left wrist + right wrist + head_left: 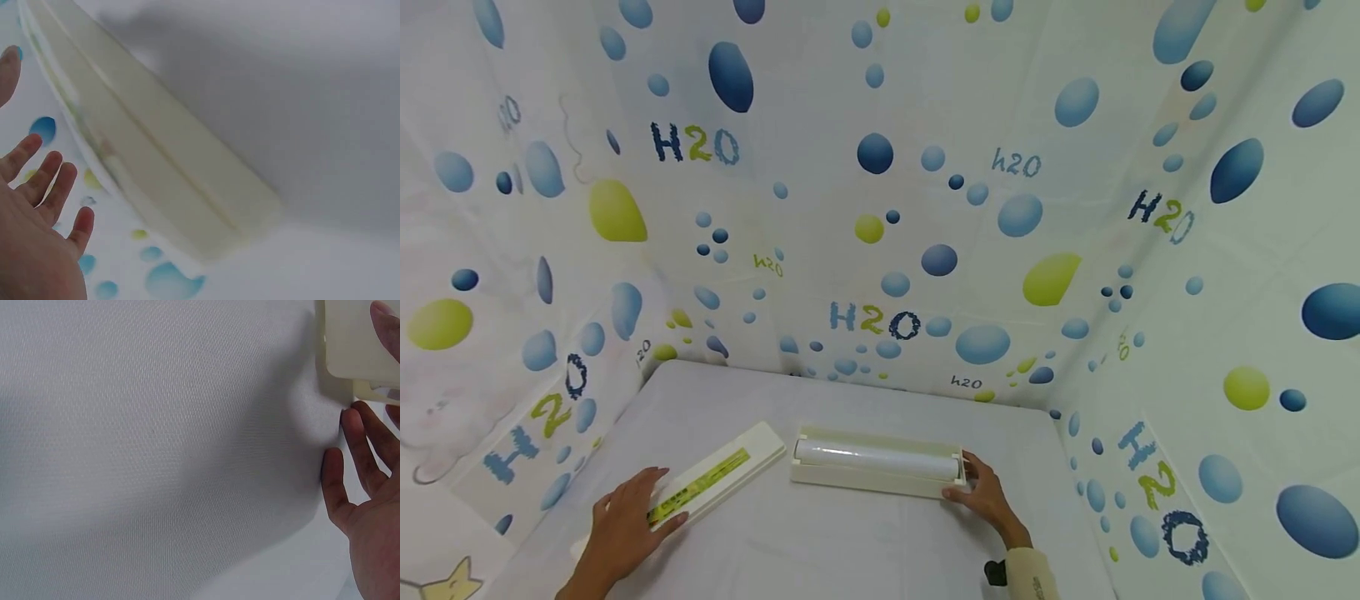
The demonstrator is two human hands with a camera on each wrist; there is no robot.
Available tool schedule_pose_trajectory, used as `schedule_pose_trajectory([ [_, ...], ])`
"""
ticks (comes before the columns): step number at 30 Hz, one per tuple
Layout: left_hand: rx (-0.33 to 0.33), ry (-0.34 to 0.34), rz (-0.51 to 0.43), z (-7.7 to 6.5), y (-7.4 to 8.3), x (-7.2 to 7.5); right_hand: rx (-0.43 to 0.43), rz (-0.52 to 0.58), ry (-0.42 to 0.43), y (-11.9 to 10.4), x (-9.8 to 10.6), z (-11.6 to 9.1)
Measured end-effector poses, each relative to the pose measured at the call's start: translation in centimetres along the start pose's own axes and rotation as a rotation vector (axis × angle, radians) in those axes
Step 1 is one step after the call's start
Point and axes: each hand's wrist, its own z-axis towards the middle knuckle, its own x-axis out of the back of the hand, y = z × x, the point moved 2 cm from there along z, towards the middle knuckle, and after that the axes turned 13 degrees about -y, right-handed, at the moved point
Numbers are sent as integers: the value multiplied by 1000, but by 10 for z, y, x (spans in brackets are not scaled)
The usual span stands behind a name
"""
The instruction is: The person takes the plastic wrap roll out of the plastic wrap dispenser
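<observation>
Writing on the walls: we read "H2O" and "h2o" in blue and green across the white printed sheet (pixel 805 208), among blue and lime drops and ovals.
Lid label: on the long cream lid (pixel 763 446) we see a yellow-green strip (pixel 726 468); its dark marks are too small to read.
Lid: smooth and narrow, with a lengthwise ridge in the left wrist view, it slants from near the table's left edge toward the middle.
Box: a cream, open-topped box (pixel 865 479) lies mid-table, just right of the lid's far end; we see a glossy, pale roll (pixel 880 458) inside.
Left hand: we see the left hand (pixel 625 529) loosely spread over the lid's near part, gripping nothing.
Right hand: the right hand (pixel 988 496), below a beige sleeve (pixel 1030 575), holds the box's right end, thumb at the near corner.
Edges and room: finely woven white cloth shows on the table (pixel 820 542) before the box, behind it toward the far edge, and rightward past the right hand.
</observation>
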Motion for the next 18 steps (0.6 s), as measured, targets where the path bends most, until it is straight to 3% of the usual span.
schedule_pose_trajectory([
  [4,-113,53,-30,17,26,5,0,2,0,0,0,0],
  [11,-382,195,0,43,82,5,-9,12,3,0,-1,0],
  [15,-474,228,-1,58,111,2,-16,16,6,-1,-1,0],
  [18,-512,213,-11,68,129,0,-24,18,6,-1,-1,-1],
])
